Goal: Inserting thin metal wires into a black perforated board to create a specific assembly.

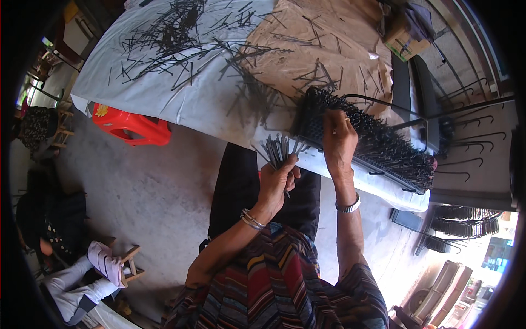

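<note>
A bundle of thin dark rods (278, 149) fans upward out of my left hand (274, 185), whose fingers are wrapped round it just off the table's near edge. My right hand (339, 141) is over the left end of a long black rack (359, 162), fingers pinched together; what lies between them is hidden. Densely packed dark pieces with looped tops (383, 140) stand upright in the rack, running off to the right. Loose dark rods (175, 30) lie heaped at the table's far left, and more are scattered across the brown paper (339, 27).
White sheeting (192, 109) covers the table. A red plastic stool (134, 125) stands partly under its left edge. Black bars (455, 112) and hooked rods (476, 143) stick out at the right. A carton (406, 41) sits at the back right. Another person (82, 274) is at lower left.
</note>
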